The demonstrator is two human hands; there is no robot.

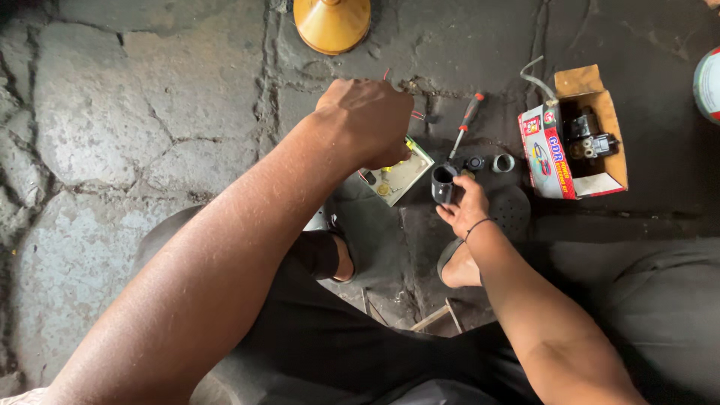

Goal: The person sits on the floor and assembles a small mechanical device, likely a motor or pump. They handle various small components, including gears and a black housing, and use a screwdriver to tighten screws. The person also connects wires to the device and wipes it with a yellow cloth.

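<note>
arms: mine both bare, no sleeves
right wrist: thin black band (475, 227)
legs: dark grey trousers (352, 352)
feet: bare in dark open slippers (448, 259)
hands: no gloves, no rings seen

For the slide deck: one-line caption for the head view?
Left hand over a small flat box, right hand gripping a dark cylindrical part beside a screwdriver and open carton.

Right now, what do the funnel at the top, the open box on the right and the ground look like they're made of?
The funnel looks like plastic: even orange-yellow, smooth, dull sheen. The open box is cardboard: raw brown flaps, glossy printed side. The ground seems to be cracked stone or concrete, dark and rough, possibly oil-stained. The right hand holds a dark tube-shaped part, probably black plastic or rubber; I can't tell which.
</note>
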